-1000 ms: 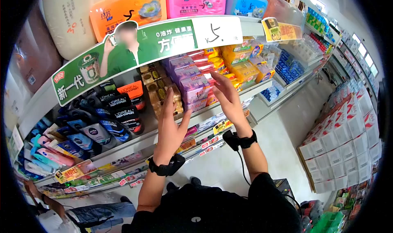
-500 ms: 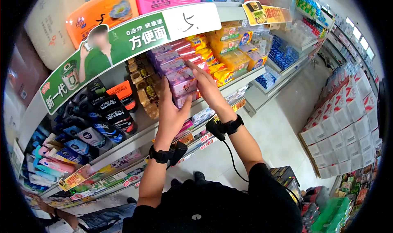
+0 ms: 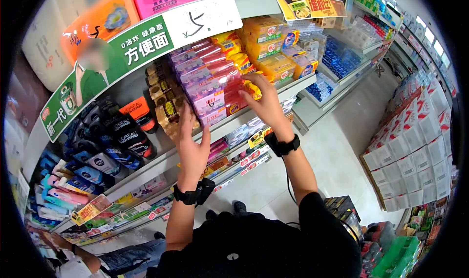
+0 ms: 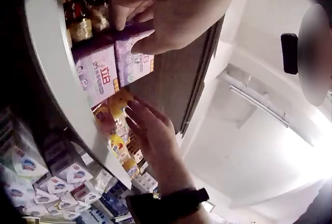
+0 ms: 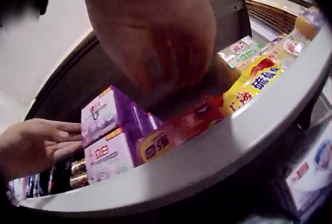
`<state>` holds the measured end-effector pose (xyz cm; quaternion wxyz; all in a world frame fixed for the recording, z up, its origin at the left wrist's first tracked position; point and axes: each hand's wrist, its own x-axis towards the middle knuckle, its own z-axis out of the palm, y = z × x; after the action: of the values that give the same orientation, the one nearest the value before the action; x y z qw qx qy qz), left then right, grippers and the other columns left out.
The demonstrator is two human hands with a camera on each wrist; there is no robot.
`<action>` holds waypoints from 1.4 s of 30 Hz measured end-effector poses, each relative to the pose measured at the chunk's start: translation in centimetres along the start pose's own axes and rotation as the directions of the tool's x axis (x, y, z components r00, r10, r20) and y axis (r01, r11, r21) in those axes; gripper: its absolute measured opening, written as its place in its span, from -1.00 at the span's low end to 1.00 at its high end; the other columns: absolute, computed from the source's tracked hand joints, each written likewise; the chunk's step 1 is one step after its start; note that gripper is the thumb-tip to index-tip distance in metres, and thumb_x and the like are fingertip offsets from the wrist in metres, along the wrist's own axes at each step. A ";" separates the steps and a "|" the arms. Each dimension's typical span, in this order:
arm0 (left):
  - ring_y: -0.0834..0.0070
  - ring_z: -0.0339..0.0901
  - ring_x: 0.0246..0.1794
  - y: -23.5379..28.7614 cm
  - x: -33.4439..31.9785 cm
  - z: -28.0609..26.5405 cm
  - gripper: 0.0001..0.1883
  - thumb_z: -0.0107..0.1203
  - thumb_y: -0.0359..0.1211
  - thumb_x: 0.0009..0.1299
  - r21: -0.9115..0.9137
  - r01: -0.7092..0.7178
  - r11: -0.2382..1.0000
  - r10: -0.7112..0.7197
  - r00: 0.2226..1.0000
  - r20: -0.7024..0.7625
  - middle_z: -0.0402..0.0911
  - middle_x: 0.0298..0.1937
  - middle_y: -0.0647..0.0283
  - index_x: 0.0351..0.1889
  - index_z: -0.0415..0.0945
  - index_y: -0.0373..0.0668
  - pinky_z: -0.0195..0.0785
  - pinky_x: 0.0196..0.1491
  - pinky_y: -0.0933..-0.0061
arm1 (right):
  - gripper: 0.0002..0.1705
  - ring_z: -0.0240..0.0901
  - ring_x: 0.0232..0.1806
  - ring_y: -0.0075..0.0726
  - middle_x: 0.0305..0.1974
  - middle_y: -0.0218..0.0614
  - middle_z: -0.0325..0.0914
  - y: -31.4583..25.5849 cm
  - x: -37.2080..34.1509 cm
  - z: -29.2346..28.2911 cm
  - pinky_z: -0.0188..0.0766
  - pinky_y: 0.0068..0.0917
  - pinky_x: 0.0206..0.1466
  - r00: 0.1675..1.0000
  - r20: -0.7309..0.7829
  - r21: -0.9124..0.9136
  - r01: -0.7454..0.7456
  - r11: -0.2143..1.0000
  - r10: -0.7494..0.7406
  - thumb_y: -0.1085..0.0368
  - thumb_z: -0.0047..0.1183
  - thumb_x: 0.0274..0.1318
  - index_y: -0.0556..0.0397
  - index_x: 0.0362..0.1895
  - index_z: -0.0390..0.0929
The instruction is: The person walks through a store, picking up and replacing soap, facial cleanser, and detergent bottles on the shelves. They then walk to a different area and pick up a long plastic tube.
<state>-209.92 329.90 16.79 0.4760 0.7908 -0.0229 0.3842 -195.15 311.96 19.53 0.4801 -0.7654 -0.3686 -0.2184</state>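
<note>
A stack of purple soap boxes [image 3: 207,95] stands in rows on the shelf. My left hand [image 3: 191,148] is at its left front corner, fingers nearly straight along the side, thumb in front. In the left wrist view the thumb lies over the upper purple box [image 4: 135,64]. Right of the stack, red-wrapped soap packs [image 3: 229,78] form a row. Over their front end is my right hand [image 3: 265,102], fingers spread and slightly bent; in the right wrist view it covers part of the red packs [image 5: 192,125]. Gold-wrapped packs [image 3: 168,104] lie to the left.
Yellow soap packs [image 3: 276,67] stand farther right. Dark face-wash tubes [image 3: 129,131] fill the shelf's left part. A green sign [image 3: 141,45] with a white price card curves above the goods. Stacked white cartons [image 3: 410,151] stand across the aisle, and another person's legs [image 3: 132,258] show at lower left.
Both hands first came in to the sides of the purple stack. Since then my right hand has shifted right, over the red packs; my left has drawn slightly back along the stack's left side.
</note>
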 end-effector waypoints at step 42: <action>0.45 0.64 -0.18 -20.3 -38.4 -16.8 -0.77 0.20 -0.37 0.40 0.098 0.809 0.579 -0.792 0.530 0.303 0.70 -0.22 0.18 -0.06 0.58 -0.30 0.49 -0.09 0.40 | -0.69 0.63 -0.22 -0.31 -0.18 -0.18 0.71 4.7 -49.9 -0.9 0.55 -0.36 -0.11 0.370 0.426 -0.283 -0.812 0.510 0.826 0.27 0.15 0.23 0.21 -0.03 0.63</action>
<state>-238.63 341.22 -18.08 0.6098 0.7501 0.2557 -0.0086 -223.09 292.19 -17.10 0.3981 -0.8797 -0.0507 0.2550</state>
